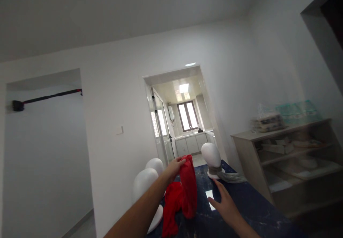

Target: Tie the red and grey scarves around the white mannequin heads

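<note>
My left hand (177,166) is closed on a red scarf (188,188), lifting one end of it. The rest of the cloth hangs down in folds onto the dark blue table (257,202). My right hand (224,202) is over the table with thumb and fingers apart, holding nothing. Beyond its fingertips a white mannequin head (210,154) stands upright with a grey scarf (230,176) around its neck, one end trailing right across the table. On the left, a nearer white mannequin head (144,181) is partly hidden by my left forearm, with another mannequin head (155,164) behind it.
A wooden shelf unit (243,135) stands right of the table, with a package (269,122) and teal clear boxes (297,109) on top, blurred. Behind the table a doorway leads to a kitchen (187,143). A bright white patch (210,198) shows on the tabletop.
</note>
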`<move>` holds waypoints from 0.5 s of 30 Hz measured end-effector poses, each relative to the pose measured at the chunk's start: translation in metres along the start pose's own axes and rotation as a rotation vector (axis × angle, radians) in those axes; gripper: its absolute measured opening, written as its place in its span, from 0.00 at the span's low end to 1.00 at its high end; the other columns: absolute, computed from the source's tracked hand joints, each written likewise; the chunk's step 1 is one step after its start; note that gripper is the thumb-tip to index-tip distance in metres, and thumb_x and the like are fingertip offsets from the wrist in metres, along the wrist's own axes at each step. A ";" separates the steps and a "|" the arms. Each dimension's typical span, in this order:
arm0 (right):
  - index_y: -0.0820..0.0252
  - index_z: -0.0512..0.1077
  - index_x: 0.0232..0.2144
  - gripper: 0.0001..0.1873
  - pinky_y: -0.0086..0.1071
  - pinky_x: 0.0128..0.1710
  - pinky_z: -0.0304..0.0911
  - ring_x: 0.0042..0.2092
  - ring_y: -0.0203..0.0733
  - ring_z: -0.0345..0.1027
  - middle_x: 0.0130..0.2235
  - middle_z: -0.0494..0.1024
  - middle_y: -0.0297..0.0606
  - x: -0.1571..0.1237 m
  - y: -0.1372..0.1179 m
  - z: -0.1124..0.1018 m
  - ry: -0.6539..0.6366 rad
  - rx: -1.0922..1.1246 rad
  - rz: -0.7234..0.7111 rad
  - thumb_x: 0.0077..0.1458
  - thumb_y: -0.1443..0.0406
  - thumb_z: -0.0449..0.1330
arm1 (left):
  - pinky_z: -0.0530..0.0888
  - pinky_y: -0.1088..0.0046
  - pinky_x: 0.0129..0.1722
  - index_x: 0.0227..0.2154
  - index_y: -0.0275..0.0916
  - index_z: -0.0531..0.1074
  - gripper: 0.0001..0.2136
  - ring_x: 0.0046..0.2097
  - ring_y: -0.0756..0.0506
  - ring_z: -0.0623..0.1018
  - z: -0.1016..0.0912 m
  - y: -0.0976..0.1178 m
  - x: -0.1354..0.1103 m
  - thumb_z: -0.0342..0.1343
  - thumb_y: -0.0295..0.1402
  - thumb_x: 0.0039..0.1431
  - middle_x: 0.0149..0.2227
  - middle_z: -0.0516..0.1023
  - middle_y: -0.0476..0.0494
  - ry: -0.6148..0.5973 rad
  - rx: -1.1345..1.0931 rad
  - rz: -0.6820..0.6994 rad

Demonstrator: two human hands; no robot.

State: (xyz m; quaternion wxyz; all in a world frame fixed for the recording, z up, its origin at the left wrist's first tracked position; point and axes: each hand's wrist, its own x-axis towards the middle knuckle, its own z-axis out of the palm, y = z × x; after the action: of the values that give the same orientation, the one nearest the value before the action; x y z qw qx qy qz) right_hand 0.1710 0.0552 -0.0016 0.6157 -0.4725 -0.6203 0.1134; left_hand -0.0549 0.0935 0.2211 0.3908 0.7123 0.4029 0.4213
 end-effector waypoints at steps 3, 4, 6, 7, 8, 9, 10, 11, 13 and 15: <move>0.49 0.52 0.74 0.59 0.55 0.72 0.54 0.74 0.58 0.55 0.74 0.60 0.46 0.021 -0.052 0.007 -0.004 0.183 -0.062 0.44 0.54 0.73 | 0.78 0.65 0.50 0.51 0.33 0.78 0.27 0.46 0.41 0.84 0.025 0.018 -0.023 0.67 0.49 0.56 0.46 0.85 0.35 -0.229 -0.071 -0.038; 0.50 0.55 0.72 0.56 0.54 0.70 0.57 0.71 0.58 0.60 0.73 0.64 0.46 0.029 -0.065 0.007 0.001 0.233 -0.078 0.44 0.54 0.73 | 0.78 0.63 0.52 0.52 0.34 0.79 0.27 0.47 0.41 0.84 0.031 0.024 -0.030 0.67 0.49 0.57 0.48 0.85 0.35 -0.318 -0.081 -0.035; 0.56 0.68 0.64 0.39 0.50 0.65 0.65 0.62 0.56 0.72 0.63 0.77 0.48 0.044 -0.077 -0.003 -0.006 0.296 -0.086 0.50 0.54 0.68 | 0.76 0.62 0.54 0.56 0.35 0.77 0.27 0.50 0.40 0.83 0.037 0.028 -0.043 0.64 0.48 0.60 0.52 0.84 0.35 -0.391 -0.025 0.016; 0.58 0.74 0.58 0.31 0.49 0.60 0.69 0.56 0.56 0.77 0.56 0.82 0.49 0.050 -0.076 -0.014 0.000 0.304 -0.051 0.54 0.53 0.65 | 0.76 0.62 0.53 0.56 0.36 0.77 0.26 0.50 0.40 0.82 0.036 0.025 -0.050 0.62 0.48 0.62 0.53 0.84 0.35 -0.335 0.057 0.058; 0.61 0.77 0.52 0.26 0.48 0.55 0.72 0.50 0.56 0.79 0.50 0.85 0.50 0.055 -0.068 -0.028 0.016 0.299 0.010 0.56 0.53 0.63 | 0.76 0.63 0.52 0.55 0.37 0.78 0.24 0.49 0.40 0.82 0.031 0.017 -0.058 0.60 0.47 0.63 0.52 0.84 0.36 -0.221 0.172 0.099; 0.62 0.79 0.49 0.26 0.47 0.49 0.74 0.45 0.56 0.81 0.45 0.86 0.50 0.058 -0.056 -0.046 0.059 0.291 0.135 0.56 0.51 0.61 | 0.75 0.64 0.50 0.52 0.38 0.79 0.21 0.48 0.40 0.82 0.024 0.003 -0.068 0.58 0.47 0.64 0.50 0.85 0.37 -0.074 0.304 0.126; 0.63 0.79 0.47 0.27 0.45 0.44 0.75 0.42 0.57 0.81 0.42 0.86 0.51 0.059 -0.040 -0.066 0.137 0.273 0.278 0.55 0.49 0.61 | 0.75 0.64 0.48 0.47 0.39 0.81 0.19 0.46 0.39 0.82 0.013 -0.015 -0.080 0.56 0.47 0.64 0.45 0.86 0.39 0.084 0.451 0.132; 0.63 0.80 0.45 0.28 0.44 0.39 0.74 0.40 0.58 0.81 0.40 0.86 0.52 0.057 -0.022 -0.087 0.228 0.249 0.410 0.52 0.48 0.62 | 0.74 0.64 0.47 0.41 0.40 0.81 0.17 0.45 0.39 0.82 -0.001 -0.037 -0.095 0.54 0.47 0.65 0.42 0.86 0.40 0.156 0.578 0.103; 0.65 0.79 0.43 0.31 0.44 0.35 0.72 0.41 0.62 0.81 0.42 0.85 0.59 0.048 0.019 -0.128 0.379 0.200 0.562 0.49 0.46 0.61 | 0.74 0.62 0.44 0.28 0.43 0.78 0.18 0.39 0.38 0.83 -0.035 -0.086 -0.128 0.53 0.50 0.64 0.32 0.84 0.44 0.183 0.819 -0.090; 0.63 0.79 0.39 0.28 0.47 0.35 0.71 0.42 0.66 0.81 0.42 0.85 0.62 0.032 0.056 -0.159 0.438 0.125 0.639 0.47 0.46 0.61 | 0.75 0.57 0.42 0.17 0.45 0.71 0.16 0.38 0.32 0.84 -0.072 -0.130 -0.161 0.67 0.48 0.47 0.25 0.80 0.46 0.232 0.967 -0.321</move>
State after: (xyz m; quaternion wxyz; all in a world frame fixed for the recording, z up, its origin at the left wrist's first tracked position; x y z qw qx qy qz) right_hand 0.3414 0.0374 0.0131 0.6948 -0.6163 -0.2878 0.2337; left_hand -0.2042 0.0113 0.0834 0.0297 0.6894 0.6961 0.1982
